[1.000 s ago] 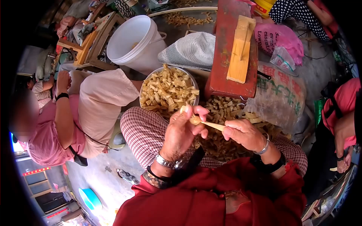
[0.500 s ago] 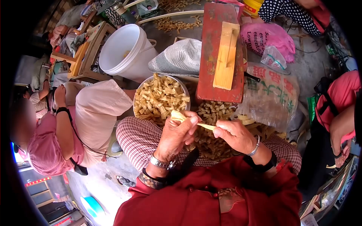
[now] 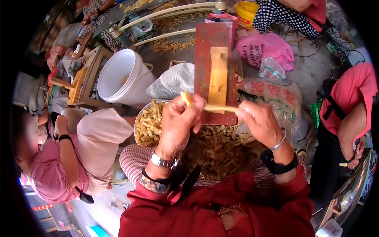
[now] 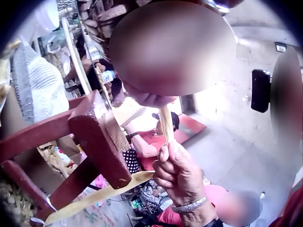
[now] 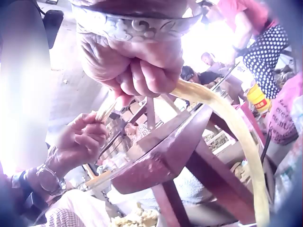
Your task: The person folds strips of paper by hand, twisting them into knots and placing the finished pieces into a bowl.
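A pale yellow strip (image 3: 221, 108) runs taut between the two hands, in front of the red bench (image 3: 202, 51). My left hand (image 3: 177, 124) pinches one end, and a short yellowish piece (image 3: 186, 98) sticks up from its fingers. The strip's other end is gripped by my right hand (image 3: 262, 123), its fingers curled. In the left wrist view, a long tail of strip (image 4: 97, 196) trails from the right hand (image 4: 182, 177). The right wrist view has this tail (image 5: 239, 127) beside the right hand (image 5: 137, 71), with the left hand (image 5: 80, 144) farther off.
A basin of short yellowish pieces (image 3: 148, 126) stands by the left knee, with a loose pile (image 3: 213, 154) alongside. A wooden tool (image 3: 218, 79) lies on the bench. Around are a white bucket (image 3: 120, 75), a pink bag (image 3: 266, 51) and seated people at both sides.
The hands have moved up in the head view, from over the pile to in front of the bench, and stand farther apart. More strip shows between them. The head view has shifted.
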A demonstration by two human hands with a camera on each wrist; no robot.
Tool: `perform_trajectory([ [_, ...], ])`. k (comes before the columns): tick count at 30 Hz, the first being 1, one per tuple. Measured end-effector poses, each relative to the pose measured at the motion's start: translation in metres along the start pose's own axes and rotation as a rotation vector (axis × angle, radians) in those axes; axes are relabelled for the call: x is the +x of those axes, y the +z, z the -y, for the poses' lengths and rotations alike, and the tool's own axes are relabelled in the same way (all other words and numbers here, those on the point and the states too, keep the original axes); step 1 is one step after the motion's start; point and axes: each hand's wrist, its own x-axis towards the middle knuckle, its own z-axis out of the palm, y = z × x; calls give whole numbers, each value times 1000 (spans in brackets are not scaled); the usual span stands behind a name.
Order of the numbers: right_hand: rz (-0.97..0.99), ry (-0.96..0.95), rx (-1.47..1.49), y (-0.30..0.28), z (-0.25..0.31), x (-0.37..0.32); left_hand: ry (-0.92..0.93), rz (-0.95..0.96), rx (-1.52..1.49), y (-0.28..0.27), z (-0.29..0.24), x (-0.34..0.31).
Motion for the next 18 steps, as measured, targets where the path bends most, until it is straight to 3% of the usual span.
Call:
perform_trajectory([
  [10,-293,-87,-341,-2,-31,41,155,-46,217,12,5,69],
  [13,-199,-8,-495,13,-43,40,147,-108,408,0,28,82],
  [14,-193,-40,-477,18,-47,37,228,-111,488,-7,38,85],
  [18,-197,-34,-319,19,-30,17,128,-194,617,-17,20,58],
])
